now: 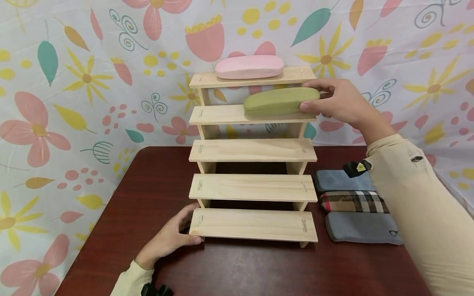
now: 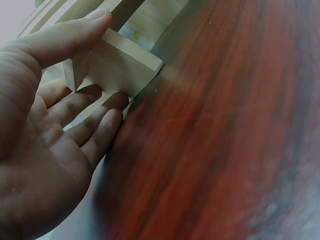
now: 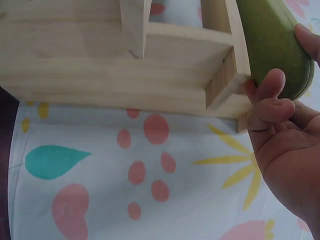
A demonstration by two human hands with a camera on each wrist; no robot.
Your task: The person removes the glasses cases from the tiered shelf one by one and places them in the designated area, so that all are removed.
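A stepped wooden rack [image 1: 253, 149] of several pale shelves stands on the table. My right hand [image 1: 338, 100] grips the right end of a green glasses case [image 1: 281, 100] between thumb and fingers, at the second shelf from the top. In the right wrist view, the green case [image 3: 275, 47] shows at the rack's edge with the fingers curled at its end. On the top shelf lies a pink glasses case [image 1: 249, 67]. My left hand [image 1: 168, 236] holds the left end of the bottom shelf, thumb in front; the left wrist view shows its fingers against the side panel [image 2: 120, 70].
Right of the rack, three more cases lie in a column on the dark red table [image 1: 252, 271]: a blue one [image 1: 333, 181], a plaid one [image 1: 352, 202] and a grey one [image 1: 361, 227] with a small glasses mark. A flower-patterned cloth [image 1: 92, 123] hangs close behind.
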